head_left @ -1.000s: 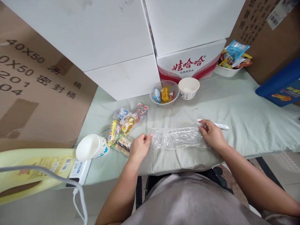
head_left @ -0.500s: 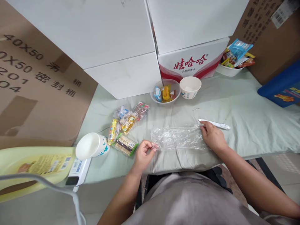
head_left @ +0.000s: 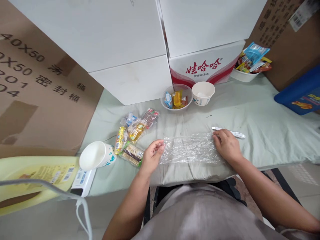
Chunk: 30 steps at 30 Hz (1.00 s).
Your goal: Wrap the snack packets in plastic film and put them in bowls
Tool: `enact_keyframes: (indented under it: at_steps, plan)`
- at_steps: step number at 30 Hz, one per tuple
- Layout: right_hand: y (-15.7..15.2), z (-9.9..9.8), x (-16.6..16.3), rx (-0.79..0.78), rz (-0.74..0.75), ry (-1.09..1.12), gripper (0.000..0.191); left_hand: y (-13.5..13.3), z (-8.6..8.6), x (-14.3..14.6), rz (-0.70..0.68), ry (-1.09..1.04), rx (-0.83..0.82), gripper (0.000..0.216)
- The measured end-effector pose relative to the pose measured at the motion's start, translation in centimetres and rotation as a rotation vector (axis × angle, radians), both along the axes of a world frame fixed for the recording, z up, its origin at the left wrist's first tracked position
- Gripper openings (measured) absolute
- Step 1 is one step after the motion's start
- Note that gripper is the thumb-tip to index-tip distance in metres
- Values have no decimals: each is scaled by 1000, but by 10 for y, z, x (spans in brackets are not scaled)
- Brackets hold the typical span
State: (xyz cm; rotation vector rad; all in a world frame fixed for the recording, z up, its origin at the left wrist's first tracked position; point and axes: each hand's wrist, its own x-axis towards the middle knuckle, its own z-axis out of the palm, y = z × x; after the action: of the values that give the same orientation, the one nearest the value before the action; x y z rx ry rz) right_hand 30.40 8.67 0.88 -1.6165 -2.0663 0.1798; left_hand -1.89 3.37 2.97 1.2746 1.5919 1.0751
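Green-draped surface (head_left: 270,136), white boxes (head_left: 140,81) behind, and the clear plastic film (head_left: 188,149) lies long side crosswise between two hands, left hand (head_left: 151,155) pinching one end, right hand (head_left: 227,146) the other.

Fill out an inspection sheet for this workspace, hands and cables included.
Surface: wrinkled pale green cloth.
Item in hand: clear plastic film, creased, spread between both hands.
Hands: left hand pinches the film's left end; right hand touches the right end, grip partly hidden.
Clutter: wrapped snacks, tilted paper cup, upright paper cup, part-filled clear bowl, heaped white bowl, slim white tool.
Cables: grey cable at lower left.
Surroundings: stacked white boxes, brown carton at left, blue container at right.
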Motion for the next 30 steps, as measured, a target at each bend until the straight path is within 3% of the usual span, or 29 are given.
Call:
enact_keyframes:
  at_steps: [3,7,12,15,19,25,30]
  plan:
    - [1,0,3,71,32,30,26,5,-1,4,31,-36,-34,22]
    - [2,-3,7,216,59,82,22,1,0,4,-82,-26,-73,22]
    - [0,1,7,349,82,140,19,-9,9,5,-223,65,-114,41]
    - [-2,4,7,408,79,182,19,-12,9,6,-207,126,-82,50]
    - [-2,3,8,395,65,191,21,-12,-3,3,-178,291,3,55]
    - [5,-9,7,275,68,17,21,-7,-15,3,-261,657,71,59]
    - [-2,1,0,333,31,-24,25,-7,-14,6,-287,733,82,59]
